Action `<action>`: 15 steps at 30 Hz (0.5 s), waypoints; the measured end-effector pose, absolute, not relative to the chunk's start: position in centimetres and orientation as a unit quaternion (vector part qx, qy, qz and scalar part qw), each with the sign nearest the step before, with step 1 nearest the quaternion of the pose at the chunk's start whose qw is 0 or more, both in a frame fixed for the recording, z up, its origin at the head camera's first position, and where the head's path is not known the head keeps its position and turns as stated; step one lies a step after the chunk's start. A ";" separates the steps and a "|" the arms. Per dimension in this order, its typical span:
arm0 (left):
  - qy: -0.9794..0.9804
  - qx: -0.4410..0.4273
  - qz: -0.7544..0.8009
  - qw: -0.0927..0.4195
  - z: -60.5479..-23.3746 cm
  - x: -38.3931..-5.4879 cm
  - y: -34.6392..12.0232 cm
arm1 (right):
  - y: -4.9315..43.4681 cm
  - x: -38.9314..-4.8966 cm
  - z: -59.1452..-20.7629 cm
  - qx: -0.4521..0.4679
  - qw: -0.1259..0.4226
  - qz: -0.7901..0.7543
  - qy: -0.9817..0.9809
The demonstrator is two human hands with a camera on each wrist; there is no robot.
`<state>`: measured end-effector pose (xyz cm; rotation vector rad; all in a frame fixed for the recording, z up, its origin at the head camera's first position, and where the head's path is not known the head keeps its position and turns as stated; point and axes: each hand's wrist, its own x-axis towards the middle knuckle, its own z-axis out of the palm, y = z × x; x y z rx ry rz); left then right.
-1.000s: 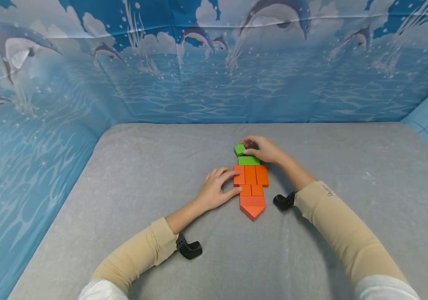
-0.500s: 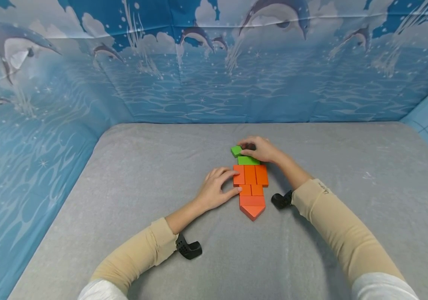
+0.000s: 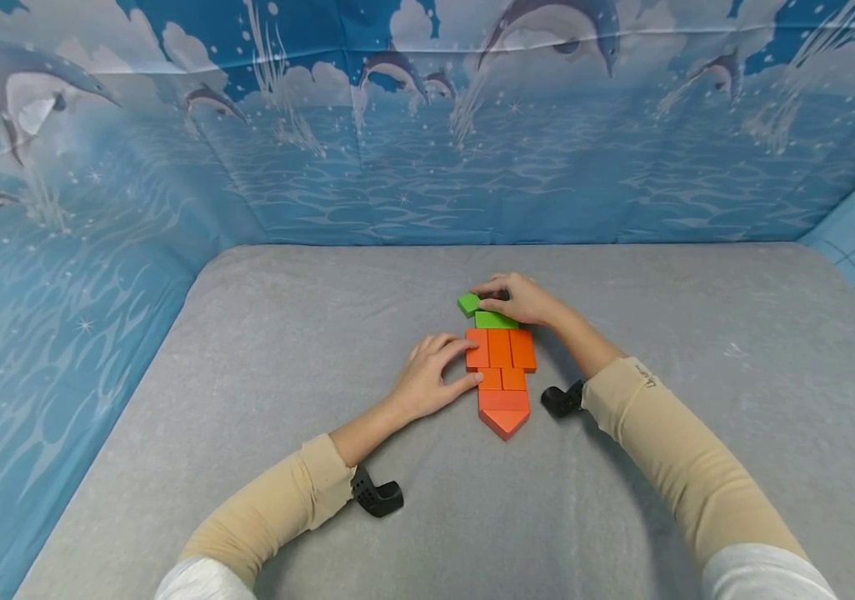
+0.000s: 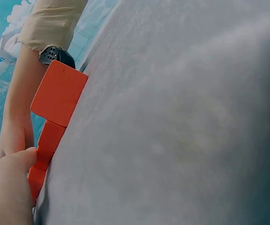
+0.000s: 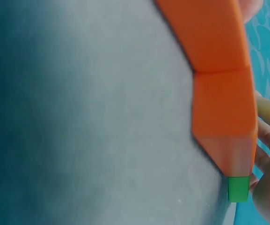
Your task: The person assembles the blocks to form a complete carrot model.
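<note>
In the head view my right hand pinches a small green block between thumb and fingers. It sits a little askew at the far left corner of a longer green block. Against that block lie upright orange blocks, then two smaller orange ones, with an orange triangle at the near end. My left hand rests at the row's left edge, its index finger and thumb touching orange blocks. The left wrist view shows its thumb beside them. Fingers of the right hand partly appear in the right wrist view.
All blocks lie on a grey cloth-covered table. A blue dolphin-print curtain stands behind and along the left. Black wrist devices hang below both beige sleeves, one near the blocks' right side.
My right hand has shifted slightly left, and the small green block has moved left and a little nearer with it. The left hand and the orange blocks have stayed put.
</note>
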<state>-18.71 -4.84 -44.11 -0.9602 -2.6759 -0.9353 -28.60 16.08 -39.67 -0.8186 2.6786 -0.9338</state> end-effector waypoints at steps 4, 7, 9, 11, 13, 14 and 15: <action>-0.891 -0.320 -0.313 0.073 -44.1 -18.7 -4.8 | 16.1 -28.5 -39.6 -0.280 0.096 -0.317 0.901; -0.891 -0.320 -0.314 0.072 -44.0 -18.7 -4.8 | 16.1 -28.5 -39.6 -0.282 0.100 -0.318 0.900; -0.891 -0.320 -0.314 0.071 -44.0 -18.7 -4.8 | 16.2 -28.5 -39.6 -0.282 0.102 -0.319 0.899; -0.891 -0.320 -0.314 0.072 -44.0 -18.7 -4.8 | 16.2 -28.5 -39.6 -0.282 0.103 -0.320 0.898; -0.890 -0.321 -0.315 0.073 -44.0 -18.6 -4.8 | 16.2 -28.5 -39.7 -0.283 0.103 -0.323 0.897; -0.891 -0.321 -0.314 0.073 -44.0 -18.6 -4.8 | 16.2 -28.5 -39.7 -0.284 0.102 -0.324 0.897; -0.891 -0.320 -0.314 0.074 -44.0 -18.6 -4.8 | 16.2 -28.5 -39.7 -0.285 0.100 -0.327 0.896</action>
